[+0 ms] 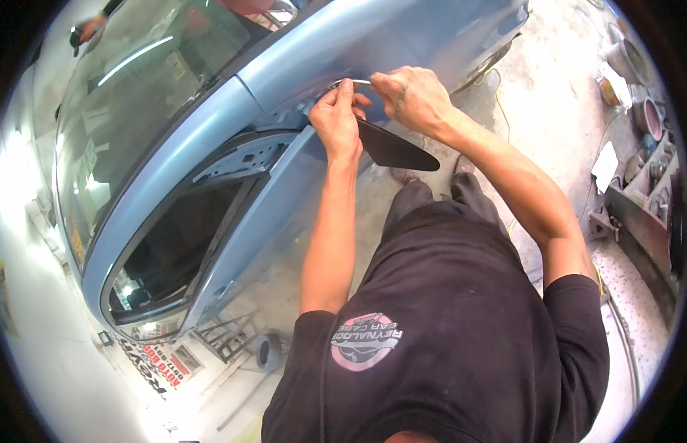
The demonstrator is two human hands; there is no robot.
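Note:
My right hand (413,97) is closed, its fingers pinching one end of a thin pale rod (362,82). The rod's other end runs to the thumb of my left hand (337,122), which presses on it against the car body. Both hands work at the side of a blue car (277,63), close to the front corner of its door window. A flat black tapered panel (397,148) with a rounded tip juts out below my left fingers. Whether those fingers also hold the panel, or it is fixed to the car, I cannot tell.
The blue door (284,177) and its dark side window (174,247) lie to my left. A yellow cord (500,96) runs over the concrete floor. Buckets (627,63) and a metal rack (646,221) stand along the right. A tire (268,352) is behind at lower left.

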